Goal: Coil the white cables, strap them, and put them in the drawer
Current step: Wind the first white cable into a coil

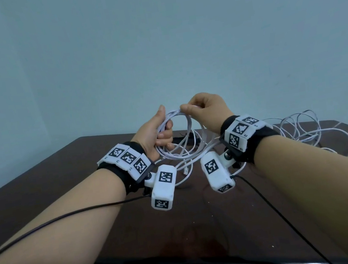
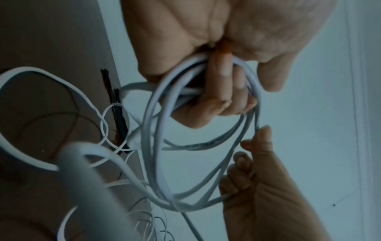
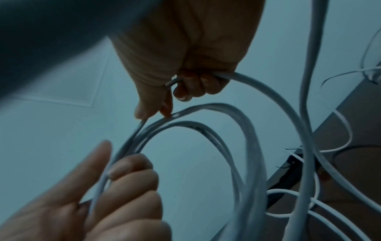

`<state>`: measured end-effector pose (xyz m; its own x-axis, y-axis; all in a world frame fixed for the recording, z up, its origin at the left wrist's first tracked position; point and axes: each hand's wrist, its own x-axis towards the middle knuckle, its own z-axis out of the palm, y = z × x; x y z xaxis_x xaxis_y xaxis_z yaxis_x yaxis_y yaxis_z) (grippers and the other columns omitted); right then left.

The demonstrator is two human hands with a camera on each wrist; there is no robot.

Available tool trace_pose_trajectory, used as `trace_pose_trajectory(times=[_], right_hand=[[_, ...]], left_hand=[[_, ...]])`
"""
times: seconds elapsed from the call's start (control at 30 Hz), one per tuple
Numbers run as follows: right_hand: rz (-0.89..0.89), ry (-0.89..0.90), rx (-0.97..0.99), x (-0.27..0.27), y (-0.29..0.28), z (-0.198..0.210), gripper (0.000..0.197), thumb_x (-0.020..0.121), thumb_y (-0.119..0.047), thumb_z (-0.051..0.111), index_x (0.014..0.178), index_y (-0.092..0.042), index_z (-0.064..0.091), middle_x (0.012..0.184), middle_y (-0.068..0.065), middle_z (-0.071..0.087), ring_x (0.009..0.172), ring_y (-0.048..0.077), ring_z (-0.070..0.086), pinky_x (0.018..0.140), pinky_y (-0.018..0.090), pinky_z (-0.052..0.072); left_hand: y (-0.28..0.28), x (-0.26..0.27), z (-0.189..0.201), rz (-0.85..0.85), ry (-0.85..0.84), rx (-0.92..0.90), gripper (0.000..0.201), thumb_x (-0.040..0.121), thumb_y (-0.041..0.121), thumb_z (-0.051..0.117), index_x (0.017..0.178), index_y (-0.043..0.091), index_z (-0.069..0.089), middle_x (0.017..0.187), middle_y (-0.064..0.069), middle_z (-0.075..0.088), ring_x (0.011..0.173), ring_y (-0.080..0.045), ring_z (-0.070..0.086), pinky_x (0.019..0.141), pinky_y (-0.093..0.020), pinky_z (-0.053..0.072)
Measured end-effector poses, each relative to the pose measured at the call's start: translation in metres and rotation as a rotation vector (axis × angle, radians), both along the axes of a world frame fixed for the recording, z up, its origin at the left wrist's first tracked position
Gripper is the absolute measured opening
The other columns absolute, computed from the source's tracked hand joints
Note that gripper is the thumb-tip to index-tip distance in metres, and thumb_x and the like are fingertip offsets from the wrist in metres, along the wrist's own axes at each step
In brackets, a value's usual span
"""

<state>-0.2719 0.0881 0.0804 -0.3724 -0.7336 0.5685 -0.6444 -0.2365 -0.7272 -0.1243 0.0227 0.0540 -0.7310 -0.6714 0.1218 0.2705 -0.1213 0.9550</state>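
Note:
A white cable coil (image 1: pixel 172 113) of several loops hangs in the air over the dark table (image 1: pixel 65 192). My left hand (image 1: pixel 165 130) grips one side of the coil, fingers curled round the bundled loops (image 2: pixel 146 124). My right hand (image 1: pixel 184 109) pinches a strand at the top of the coil between thumb and forefinger, and the same cable passes through its curled fingers (image 3: pixel 198 84). In the right wrist view the coil (image 3: pixel 218 105) arcs from my right hand (image 3: pixel 153 116) down to my left hand (image 3: pixel 123 176). A plug end (image 1: pixel 186 170) dangles below the coil.
Loose white cables (image 1: pixel 316 133) lie tangled on the right part of the table, and one runs up to the coil. Thin black strips (image 2: pixel 116 106) lie near the far table edge. A plain wall stands behind. Black sensor leads trail from both wrists.

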Motion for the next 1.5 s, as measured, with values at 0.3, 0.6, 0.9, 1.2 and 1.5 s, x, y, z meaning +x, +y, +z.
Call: trace_pose_trajectory(times=[0.3,0.6,0.9,1.2,1.5], right_hand=[[0.190,0.005,0.276,-0.007,0.006,-0.016,0.024,0.080,-0.027,0.073,0.096,-0.013,0.062,0.085,0.002,0.067,0.084,0.021,0.063,0.080,0.034,0.050],[-0.035,-0.118,0.131,-0.004,-0.006,-0.017,0.039,0.094,-0.035,0.051,0.062,-0.015,0.043,0.053,0.001,0.042,0.039,0.013,0.041,0.044,0.024,0.035],[-0.101,-0.061,0.164,-0.007,-0.007,-0.014,0.040,0.095,-0.035,0.049,0.062,-0.015,0.041,0.057,0.004,0.045,0.047,0.018,0.046,0.051,0.027,0.037],[0.225,-0.085,0.198,0.002,0.003,-0.022,0.037,0.091,-0.048,0.050,0.078,-0.014,0.046,0.059,0.013,0.064,0.063,0.036,0.065,0.053,0.031,0.049],[-0.079,-0.112,0.149,-0.008,-0.008,-0.021,0.057,0.094,-0.057,0.032,0.062,-0.011,0.042,0.051,0.008,0.048,0.040,0.014,0.049,0.052,0.027,0.038]], left_hand=[[0.008,-0.001,0.007,0.019,0.088,0.144,0.047,0.090,0.050,0.050,0.057,0.020,0.034,0.037,0.009,0.022,0.027,-0.003,0.019,0.029,-0.011,0.023],[0.007,-0.009,-0.004,0.029,0.160,0.152,0.034,0.091,0.042,0.051,0.078,0.010,0.054,0.053,0.003,0.045,0.041,-0.008,0.045,0.050,-0.024,0.052],[0.011,-0.014,-0.007,0.068,0.191,0.194,0.030,0.095,0.035,0.050,0.085,0.007,0.054,0.041,0.007,0.036,0.034,-0.005,0.039,0.049,-0.024,0.053],[-0.004,-0.006,-0.007,0.216,0.067,0.128,0.047,0.088,0.040,0.061,0.057,0.018,0.033,0.036,0.007,0.024,0.027,-0.004,0.018,0.029,-0.013,0.014],[0.003,-0.002,-0.006,0.041,0.112,0.207,0.025,0.093,0.031,0.053,0.093,0.007,0.056,0.046,0.008,0.036,0.035,-0.003,0.034,0.041,-0.014,0.038]])
